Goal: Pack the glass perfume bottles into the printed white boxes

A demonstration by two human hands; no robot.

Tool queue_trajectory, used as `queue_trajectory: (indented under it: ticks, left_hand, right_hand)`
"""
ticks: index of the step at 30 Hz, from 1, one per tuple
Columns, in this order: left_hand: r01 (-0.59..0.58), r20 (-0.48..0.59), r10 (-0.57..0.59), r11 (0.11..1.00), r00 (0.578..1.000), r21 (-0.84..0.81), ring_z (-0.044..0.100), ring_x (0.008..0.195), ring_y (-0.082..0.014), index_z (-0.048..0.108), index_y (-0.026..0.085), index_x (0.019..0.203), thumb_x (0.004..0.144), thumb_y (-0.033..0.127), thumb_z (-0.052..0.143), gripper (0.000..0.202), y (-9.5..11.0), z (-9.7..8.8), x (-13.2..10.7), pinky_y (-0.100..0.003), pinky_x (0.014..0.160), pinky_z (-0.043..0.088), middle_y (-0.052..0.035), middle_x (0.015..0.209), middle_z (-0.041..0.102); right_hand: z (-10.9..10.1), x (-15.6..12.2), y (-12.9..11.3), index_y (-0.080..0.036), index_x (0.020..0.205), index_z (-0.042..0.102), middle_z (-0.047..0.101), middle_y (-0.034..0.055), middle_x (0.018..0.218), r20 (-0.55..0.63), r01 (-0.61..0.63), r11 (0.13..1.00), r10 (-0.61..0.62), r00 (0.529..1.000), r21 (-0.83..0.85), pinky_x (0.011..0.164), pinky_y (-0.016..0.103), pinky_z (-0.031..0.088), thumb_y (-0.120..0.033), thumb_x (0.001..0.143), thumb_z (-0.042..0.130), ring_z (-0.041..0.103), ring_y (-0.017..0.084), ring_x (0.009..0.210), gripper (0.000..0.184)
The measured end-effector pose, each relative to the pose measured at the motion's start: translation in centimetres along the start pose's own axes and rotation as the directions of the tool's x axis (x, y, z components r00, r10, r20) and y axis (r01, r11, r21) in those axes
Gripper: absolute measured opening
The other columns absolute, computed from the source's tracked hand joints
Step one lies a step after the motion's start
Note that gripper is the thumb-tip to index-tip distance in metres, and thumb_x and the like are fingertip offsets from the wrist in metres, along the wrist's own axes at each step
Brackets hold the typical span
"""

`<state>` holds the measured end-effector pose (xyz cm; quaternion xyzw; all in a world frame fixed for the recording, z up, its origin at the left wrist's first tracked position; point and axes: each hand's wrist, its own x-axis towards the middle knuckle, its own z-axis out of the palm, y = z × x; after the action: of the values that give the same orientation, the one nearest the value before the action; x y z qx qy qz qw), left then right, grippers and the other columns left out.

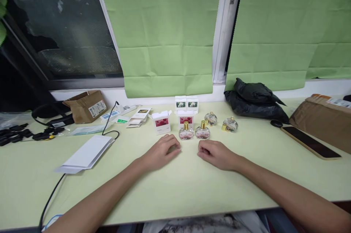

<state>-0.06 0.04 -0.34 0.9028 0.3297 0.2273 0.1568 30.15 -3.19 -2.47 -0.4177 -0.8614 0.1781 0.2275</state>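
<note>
My left hand (163, 150) rests on the pale green table (175, 189), fingers loosely curled, holding nothing. My right hand (215, 153) lies beside it, also loosely curled and empty. Just beyond my fingertips stand two small round perfume bottles with gold caps, one (186, 132) nearest my left hand and one (202, 131) nearest my right. Two clearer bottles (211, 118) (230, 124) sit farther back right. An open white box with a red picture (162, 122) stands left of the bottles, another (185, 118) behind them. Two white boxes with flower pictures (187, 103) stand by the wall.
A black plastic bag (253, 100) lies at the back right, a phone (310, 142) and a brown parcel (323, 119) farther right. At the left are a folded white sheet (87, 153), a black cable (52, 196), a cardboard box (87, 106), leaflets (138, 116) and black clips (16, 132).
</note>
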Motion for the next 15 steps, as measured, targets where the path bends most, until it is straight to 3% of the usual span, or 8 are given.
queue_trajectory:
  ticks: [15]
  left_hand:
    - [0.095,0.048,-0.095,0.995,0.994,-0.012,0.064,0.104,-0.0247,0.066,0.026,0.117,0.105,0.04,0.057,0.021,-0.81,-0.54,-0.2,-0.037,0.087,0.051,-0.0055,0.11,0.066]
  right_hand:
    - [-0.66,-0.13,0.23,-0.023,0.092,0.06,0.061,-0.0021,0.081,0.032,-0.032,0.999,0.03,0.999,0.04,0.068,0.028,0.037,-0.032,0.106,0.056,0.054,0.016,0.074,0.017]
